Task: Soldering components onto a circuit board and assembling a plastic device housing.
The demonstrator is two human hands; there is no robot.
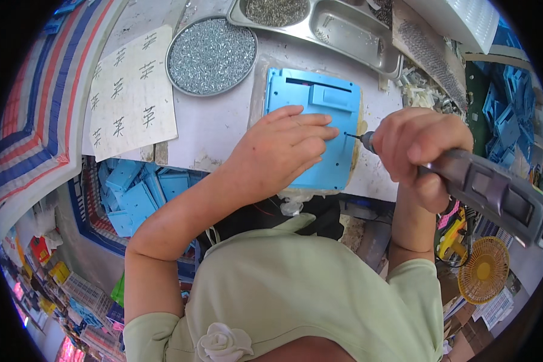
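A light-blue plastic housing (320, 172) with a long slot and small holes lies on the white worktable in front of me. My left hand (277, 148) rests flat across its left and middle part, fingers stretched out to the right. In my right hand (419, 145) is a grey electric screwdriver (495, 187), held almost level with its body pointing back to the right. Its thin bit reaches the housing near a hole by the right edge, just beyond my left fingertips. Whether a screw sits under the tip is too small to tell.
Beyond the housing stand a round metal dish (206, 95) of small silver screws and a compartment tray (347, 30) with small parts. Left lies a sheet of paper (130, 96). Blue housings (136, 202) fill a bag below the table's left edge; more blue pieces (510, 114) lie right.
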